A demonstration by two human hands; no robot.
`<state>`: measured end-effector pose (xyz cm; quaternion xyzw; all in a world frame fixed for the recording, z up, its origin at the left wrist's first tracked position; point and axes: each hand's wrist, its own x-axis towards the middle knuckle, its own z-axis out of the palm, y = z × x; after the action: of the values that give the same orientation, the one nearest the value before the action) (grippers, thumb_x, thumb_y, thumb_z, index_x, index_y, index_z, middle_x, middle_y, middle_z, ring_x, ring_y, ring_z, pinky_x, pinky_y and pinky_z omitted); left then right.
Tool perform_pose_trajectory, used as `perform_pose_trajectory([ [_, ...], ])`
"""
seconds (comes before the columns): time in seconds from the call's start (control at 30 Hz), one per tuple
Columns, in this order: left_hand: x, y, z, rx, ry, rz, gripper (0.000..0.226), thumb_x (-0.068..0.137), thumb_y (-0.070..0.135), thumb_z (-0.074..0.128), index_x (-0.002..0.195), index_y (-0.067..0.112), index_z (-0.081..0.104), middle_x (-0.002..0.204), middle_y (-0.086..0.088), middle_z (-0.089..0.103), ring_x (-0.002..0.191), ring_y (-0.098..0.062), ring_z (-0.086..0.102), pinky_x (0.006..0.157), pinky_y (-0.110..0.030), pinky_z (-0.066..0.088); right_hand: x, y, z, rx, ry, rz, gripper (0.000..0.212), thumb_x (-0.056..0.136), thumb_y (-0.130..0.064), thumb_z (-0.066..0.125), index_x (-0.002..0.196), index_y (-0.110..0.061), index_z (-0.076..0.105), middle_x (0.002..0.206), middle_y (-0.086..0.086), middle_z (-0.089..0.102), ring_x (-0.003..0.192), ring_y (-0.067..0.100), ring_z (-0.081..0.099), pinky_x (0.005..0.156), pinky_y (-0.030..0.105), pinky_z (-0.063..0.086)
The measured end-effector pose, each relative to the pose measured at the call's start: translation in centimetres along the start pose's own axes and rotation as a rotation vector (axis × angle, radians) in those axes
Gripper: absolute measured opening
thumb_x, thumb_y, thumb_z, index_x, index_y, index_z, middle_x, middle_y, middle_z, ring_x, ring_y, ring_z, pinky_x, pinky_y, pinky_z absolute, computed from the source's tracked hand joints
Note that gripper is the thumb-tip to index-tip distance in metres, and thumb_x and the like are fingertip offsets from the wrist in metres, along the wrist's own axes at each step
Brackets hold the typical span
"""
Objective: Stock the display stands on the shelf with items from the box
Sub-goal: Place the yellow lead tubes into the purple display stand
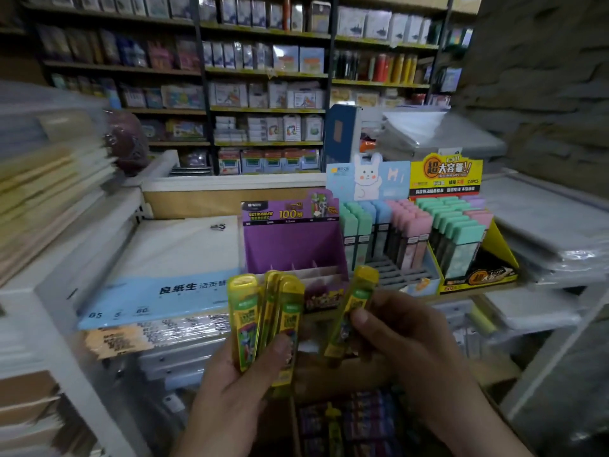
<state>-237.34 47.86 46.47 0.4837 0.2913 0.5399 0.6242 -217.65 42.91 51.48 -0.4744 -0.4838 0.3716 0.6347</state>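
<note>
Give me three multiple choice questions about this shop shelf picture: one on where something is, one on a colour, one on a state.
1. The purple cardboard display stand stands where?
A. left of the blue rabbit-topped stand
B. right of the yellow stand
C. on the floor

2. The slim plastic cases in the left hand are:
A. red
B. yellow
C. black

3. The purple stand's slots are:
A. full
B. empty
C. sealed

Answers: 1 A, the rabbit stand adjoins its right; 2 B, yellow tops show; 3 B, bare dividers show. The right hand holds one case.
</note>
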Motion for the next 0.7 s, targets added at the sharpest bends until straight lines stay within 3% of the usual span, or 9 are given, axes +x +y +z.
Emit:
perform_pose_trajectory([
  [0.13,1.4,3.1,-2.7,0.003,-0.063,0.027,0.064,0.059,0.06,0.089,0.112,0.026,0.076,0.108,-0.017,0.077,0.087,-0.032,0.077,0.058,-0.033,0.059,2.2,-1.5,3.0,-0.106,0.036,-0.143,0.013,0.087,-0.014,0.069,0.086,-0.001,0.073,0.073,0.017,0.073,0.064,0.026,0.069,0.059,0.029,0.057],
  [0.2,2.2,4.3,-3.6,0.031,-0.074,0.058,0.061,0.065,0.06,0.086,0.114,0.026,0.076,0.109,-0.015,0.077,0.094,-0.033,0.076,0.063,-0.034,0.06,3.7,-1.9,4.1,-0.165,0.052,-0.182,0.007,0.091,-0.006,0.068,0.087,-0.004,0.073,0.075,0.015,0.074,0.068,0.028,0.072,0.062,0.03,0.06],
  [0.37,4.7,6.4,-4.7,0.082,-0.044,0.105,0.05,0.075,0.058,0.079,0.114,0.028,0.074,0.112,-0.01,0.077,0.097,-0.034,0.075,0.078,-0.053,0.061,7.7,-1.8,6.1,-0.346,0.057,-0.255,0.014,0.091,-0.005,0.07,0.083,-0.017,0.071,0.074,0.002,0.076,0.067,0.016,0.074,0.059,0.021,0.056],
  [0.5,6.6,8.0,-4.7,0.07,-0.041,0.145,0.036,0.085,0.05,0.075,0.111,0.026,0.075,0.112,-0.008,0.077,0.094,-0.029,0.076,0.061,-0.03,0.06,10.2,-1.1,7.1,-0.427,0.046,-0.274,0.019,0.089,-0.006,0.073,0.086,-0.025,0.07,0.079,-0.009,0.076,0.07,0.006,0.073,0.062,0.015,0.055],
  [0.7,9.4,8.7,-4.9,0.025,0.013,0.139,0.024,0.084,0.04,0.073,0.104,0.028,0.078,0.108,-0.01,0.078,0.095,-0.026,0.076,0.069,-0.025,0.06,12.3,0.4,8.3,-0.536,0.046,-0.294,0.033,0.085,-0.01,0.077,0.083,-0.041,0.064,0.081,-0.025,0.072,0.075,-0.004,0.069,0.065,0.009,0.051],
])
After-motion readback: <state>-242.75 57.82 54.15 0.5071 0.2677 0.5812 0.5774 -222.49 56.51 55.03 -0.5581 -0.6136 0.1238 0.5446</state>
